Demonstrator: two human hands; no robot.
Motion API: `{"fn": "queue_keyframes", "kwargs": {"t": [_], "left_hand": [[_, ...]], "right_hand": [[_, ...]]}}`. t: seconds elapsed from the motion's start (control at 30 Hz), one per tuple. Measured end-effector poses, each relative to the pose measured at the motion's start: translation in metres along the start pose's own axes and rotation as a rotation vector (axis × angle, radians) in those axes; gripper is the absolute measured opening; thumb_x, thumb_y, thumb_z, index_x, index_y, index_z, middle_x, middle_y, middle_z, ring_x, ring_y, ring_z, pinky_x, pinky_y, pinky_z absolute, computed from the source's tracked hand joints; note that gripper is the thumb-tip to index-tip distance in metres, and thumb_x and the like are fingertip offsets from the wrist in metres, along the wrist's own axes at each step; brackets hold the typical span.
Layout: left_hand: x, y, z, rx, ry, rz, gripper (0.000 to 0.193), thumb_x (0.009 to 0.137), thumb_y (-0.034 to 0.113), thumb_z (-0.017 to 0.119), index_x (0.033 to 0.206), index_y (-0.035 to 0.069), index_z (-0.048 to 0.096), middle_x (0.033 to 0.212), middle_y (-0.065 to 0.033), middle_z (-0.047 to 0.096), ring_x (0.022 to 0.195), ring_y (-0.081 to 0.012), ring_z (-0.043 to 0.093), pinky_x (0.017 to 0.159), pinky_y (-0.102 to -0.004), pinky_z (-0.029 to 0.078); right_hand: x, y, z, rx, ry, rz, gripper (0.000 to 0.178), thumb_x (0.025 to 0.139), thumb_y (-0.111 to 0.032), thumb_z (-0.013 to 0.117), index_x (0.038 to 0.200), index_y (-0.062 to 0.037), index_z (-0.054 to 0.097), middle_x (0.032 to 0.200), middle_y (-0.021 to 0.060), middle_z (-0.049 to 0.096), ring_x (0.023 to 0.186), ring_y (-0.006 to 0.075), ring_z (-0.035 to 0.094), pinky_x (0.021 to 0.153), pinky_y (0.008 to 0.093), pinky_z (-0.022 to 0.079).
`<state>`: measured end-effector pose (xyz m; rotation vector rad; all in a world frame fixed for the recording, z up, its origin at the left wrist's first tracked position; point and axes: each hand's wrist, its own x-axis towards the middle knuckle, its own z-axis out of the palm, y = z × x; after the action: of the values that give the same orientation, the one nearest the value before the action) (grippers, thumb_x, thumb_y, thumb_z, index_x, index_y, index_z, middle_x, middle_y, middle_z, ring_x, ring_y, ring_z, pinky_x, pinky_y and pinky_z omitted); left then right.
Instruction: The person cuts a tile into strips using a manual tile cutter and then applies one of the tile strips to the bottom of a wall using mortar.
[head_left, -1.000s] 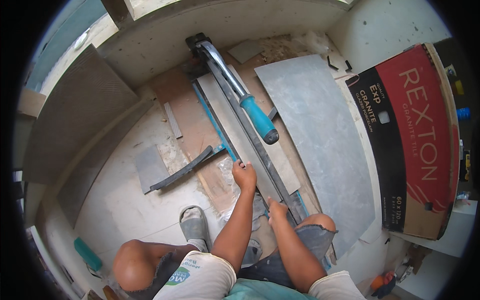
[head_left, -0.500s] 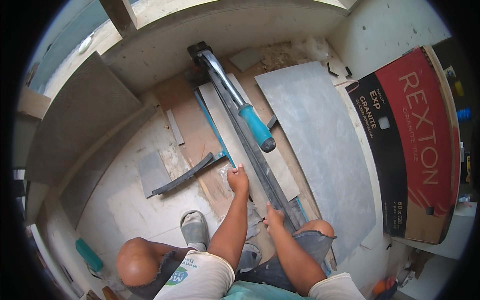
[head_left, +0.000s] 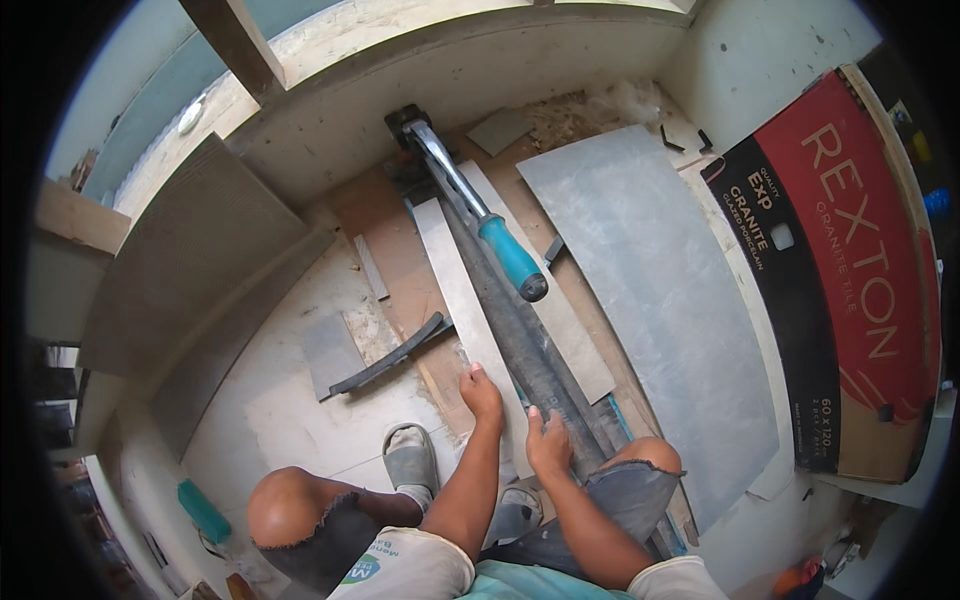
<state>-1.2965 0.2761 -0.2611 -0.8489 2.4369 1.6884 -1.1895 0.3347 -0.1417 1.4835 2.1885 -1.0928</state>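
A long, narrow pale tile strip [head_left: 461, 290] lies along the left side of a manual tile cutter [head_left: 480, 255]. My left hand [head_left: 482, 394] is closed on the strip's left edge, thumb on top. Beside the strip's right edge is my right hand [head_left: 549, 442], its thumb and fingers apart and pointing away from me; whether it touches the strip is unclear. The cutter's teal-gripped lever [head_left: 512, 258] slants above the dark bed. Under the lever, on the right side of the bed, sits another tile piece [head_left: 560, 325].
A large grey tile [head_left: 655, 300] lies to the right, beside a red and black carton [head_left: 815, 270]. At left, a curved dark support arm [head_left: 390, 357] juts out over a small grey offcut [head_left: 333, 350]. Large tiles [head_left: 195, 260] lean by the left wall.
The left tile strip has shifted left and toward me, away from the other piece, baring more of the dark bed. My right hand's fingers have spread. The view has shifted slightly.
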Motion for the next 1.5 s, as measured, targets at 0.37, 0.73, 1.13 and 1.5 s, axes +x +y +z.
{"fn": "queue_keyframes", "kwargs": {"t": [0.37, 0.73, 1.13, 1.5], "left_hand": [[-0.033, 0.06, -0.054, -0.048, 0.182, 0.099, 0.034, 0.1, 0.028, 0.05, 0.084, -0.001, 0.058, 0.077, -0.0068, 0.058, 0.071, -0.0158, 0.05, 0.069, -0.0336, 0.044], [-0.095, 0.249, -0.146, -0.12, -0.242, 0.312, 0.076, 0.094, 0.024, 0.065, 0.145, -0.009, 0.019, 0.134, -0.0229, 0.041, 0.119, -0.0246, 0.048, 0.097, -0.0322, 0.043], [-0.141, 0.32, -0.123, -0.13, -0.732, 0.538, 0.059, 0.092, 0.008, 0.06, 0.144, 0.002, 0.032, 0.126, -0.0138, 0.053, 0.12, -0.023, 0.049, 0.106, -0.0343, 0.035], [-0.058, 0.341, -0.032, 0.057, -0.746, 0.27, 0.046, 0.101, 0.028, 0.053, 0.129, -0.007, 0.046, 0.109, -0.016, 0.061, 0.104, -0.0199, 0.059, 0.097, -0.0329, 0.045]], "right_hand": [[-0.027, -0.012, -0.007, 0.084, -0.188, -0.25, 0.065, 0.096, -0.056, 0.039, 0.092, 0.0022, 0.069, 0.091, 0.0304, 0.065, 0.091, 0.0475, 0.062, 0.082, 0.0519, 0.046], [-0.049, -0.047, -0.032, 0.706, -0.164, -0.474, 0.057, 0.098, -0.047, 0.046, 0.074, 0.0021, 0.061, 0.066, 0.0241, 0.059, 0.065, 0.0386, 0.06, 0.061, 0.0445, 0.044], [-0.01, -0.053, -0.082, 0.843, 0.318, -0.199, 0.057, 0.098, -0.051, 0.046, 0.07, -0.0016, 0.052, 0.06, 0.0175, 0.054, 0.06, 0.0324, 0.057, 0.058, 0.0434, 0.043], [0.015, -0.074, -0.171, 1.13, 0.659, 0.232, 0.061, 0.101, -0.054, 0.037, 0.071, -0.0006, 0.042, 0.066, 0.0007, 0.034, 0.068, 0.0138, 0.034, 0.064, 0.0336, 0.035]]}}
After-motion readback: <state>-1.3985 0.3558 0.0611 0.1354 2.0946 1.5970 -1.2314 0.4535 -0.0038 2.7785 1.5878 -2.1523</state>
